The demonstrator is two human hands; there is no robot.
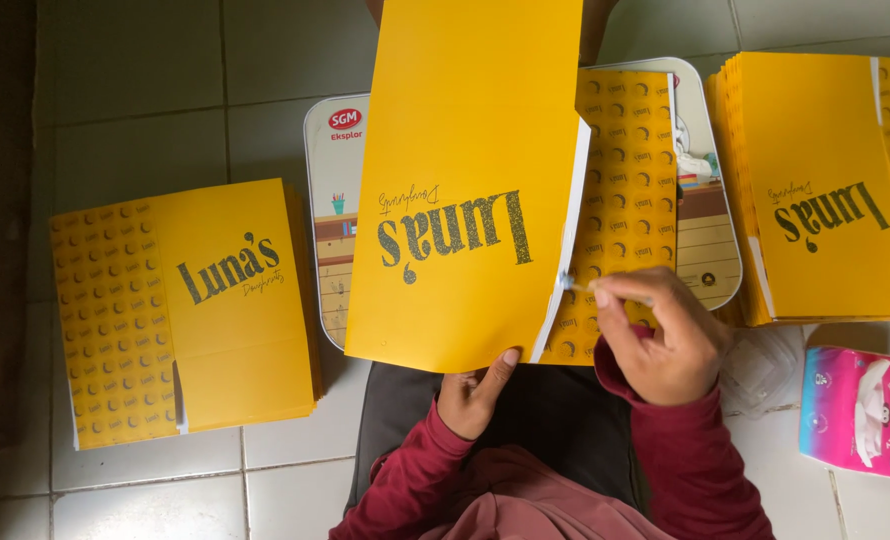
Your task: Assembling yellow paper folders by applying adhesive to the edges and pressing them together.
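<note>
A flat yellow cardboard box blank [465, 180] with dark glitter lettering lies in front of me over a small white lap table [323, 180]. Its right flap, printed with small rings, is partly lifted along a white edge. My left hand [473, 392] grips the blank's near edge, thumb on top. My right hand [657, 335] pinches a thin, pale, stick-like tool whose tip touches the white edge of the fold. Both sleeves are dark red.
A stack of yellow blanks [185, 310] lies on the tiled floor at the left. Another stack [825, 190] lies at the right. A pink tissue pack [853, 408] and a clear plastic container [760, 365] sit near my right arm.
</note>
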